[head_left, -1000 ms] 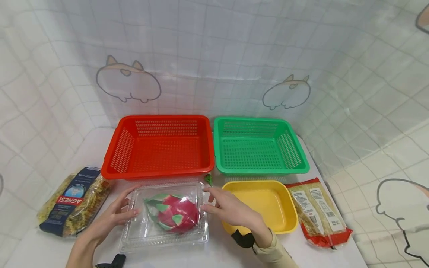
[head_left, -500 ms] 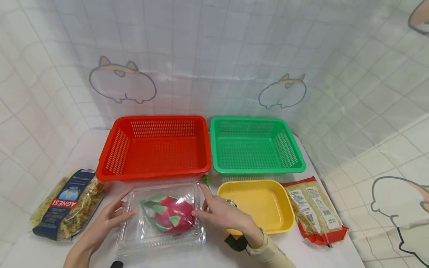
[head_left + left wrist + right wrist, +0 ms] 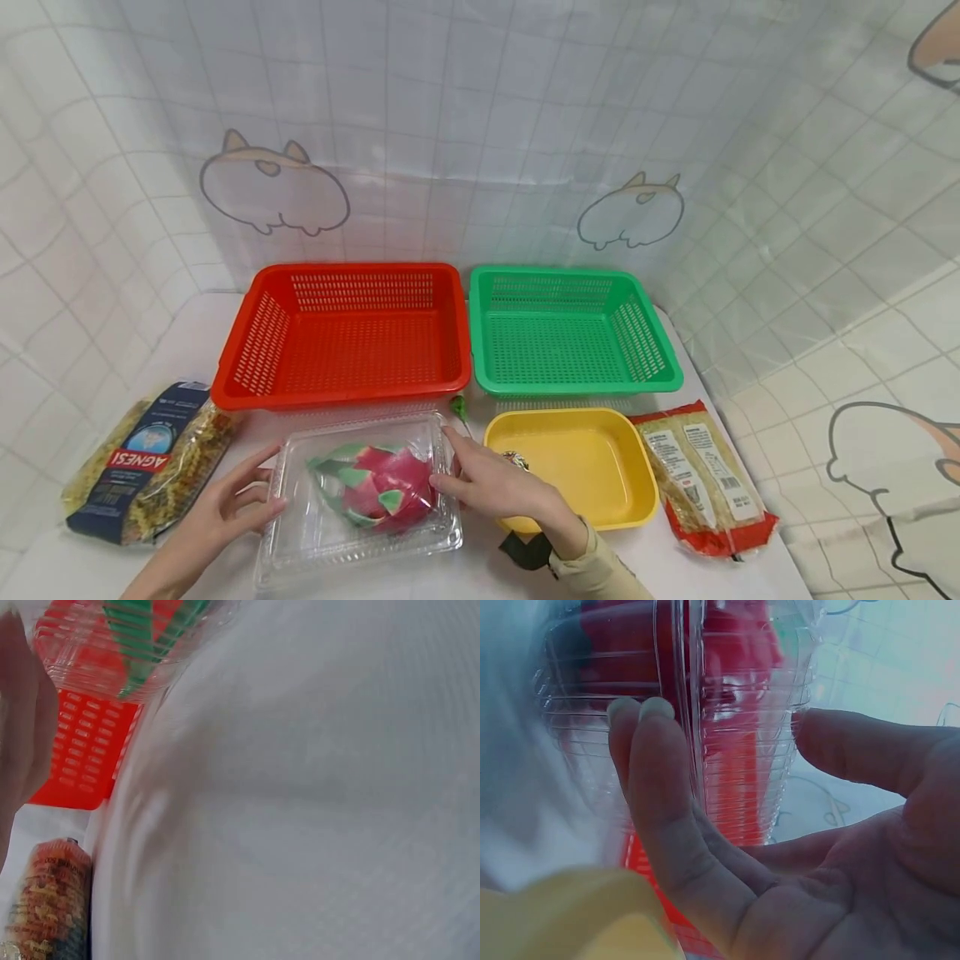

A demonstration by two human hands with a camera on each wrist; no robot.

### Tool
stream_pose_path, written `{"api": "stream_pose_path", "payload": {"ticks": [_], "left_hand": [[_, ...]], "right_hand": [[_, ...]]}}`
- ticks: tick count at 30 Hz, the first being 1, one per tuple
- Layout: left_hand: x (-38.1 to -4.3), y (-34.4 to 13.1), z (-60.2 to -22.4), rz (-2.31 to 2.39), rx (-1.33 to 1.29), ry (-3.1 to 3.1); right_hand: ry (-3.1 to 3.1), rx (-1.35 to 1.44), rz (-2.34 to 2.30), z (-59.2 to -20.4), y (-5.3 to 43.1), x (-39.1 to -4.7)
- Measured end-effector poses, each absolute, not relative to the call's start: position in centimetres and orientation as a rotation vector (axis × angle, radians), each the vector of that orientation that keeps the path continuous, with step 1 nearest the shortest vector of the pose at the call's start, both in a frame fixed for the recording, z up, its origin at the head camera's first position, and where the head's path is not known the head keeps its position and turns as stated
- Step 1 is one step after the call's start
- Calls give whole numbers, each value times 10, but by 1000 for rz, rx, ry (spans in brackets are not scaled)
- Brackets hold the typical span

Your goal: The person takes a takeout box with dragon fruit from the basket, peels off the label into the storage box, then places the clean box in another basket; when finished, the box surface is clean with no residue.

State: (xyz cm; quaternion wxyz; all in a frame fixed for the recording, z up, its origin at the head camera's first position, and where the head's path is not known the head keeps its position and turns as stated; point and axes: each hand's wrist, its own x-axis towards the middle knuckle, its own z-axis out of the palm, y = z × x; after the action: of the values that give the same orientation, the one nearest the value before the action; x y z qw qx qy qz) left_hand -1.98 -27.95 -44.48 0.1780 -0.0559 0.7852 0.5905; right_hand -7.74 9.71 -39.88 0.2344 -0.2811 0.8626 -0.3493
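Observation:
A clear plastic clamshell box (image 3: 300, 517) lies on the white table in the head view, with a pink and green dragon fruit (image 3: 393, 487) inside. My right hand (image 3: 498, 483) pinches its right side; in the right wrist view, the thumb (image 3: 840, 746) meets one face and the fingers (image 3: 660, 780) meet another, across the rim seam. Along the box's left edge rests my left hand (image 3: 232, 504), fingers loosely bent and fingertips at the edge. Only part of that hand shows in the left wrist view, beside the box (image 3: 97, 667).
A red basket (image 3: 345, 398) and a green basket (image 3: 577, 387) stand behind. Right of the box is a yellow tub (image 3: 592, 475) with a crinkled silvery item (image 3: 516, 459) at its left. Pasta bags lie left (image 3: 142, 467) and right (image 3: 705, 483). A small green item (image 3: 458, 407) lies between.
The box has turned slightly, its left side shifting toward me, and my left hand has moved with it. The right fingers have closed in on the box's right edge.

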Motion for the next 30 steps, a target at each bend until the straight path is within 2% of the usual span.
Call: {"api": "stream_pose_path", "payload": {"ticks": [6,20,30], "left_hand": [[-14,-280,-447,1721,-46,2236],[-11,-276,-437,1754,-66,2166],[-12,-264,-416,1869,112,2121]], "right_hand": [[2367,-759,-945,-400,99,-79],[2256,-674,-1054,-390,108,-81],[2276,-676,-1167,-372,127,-84]]}}
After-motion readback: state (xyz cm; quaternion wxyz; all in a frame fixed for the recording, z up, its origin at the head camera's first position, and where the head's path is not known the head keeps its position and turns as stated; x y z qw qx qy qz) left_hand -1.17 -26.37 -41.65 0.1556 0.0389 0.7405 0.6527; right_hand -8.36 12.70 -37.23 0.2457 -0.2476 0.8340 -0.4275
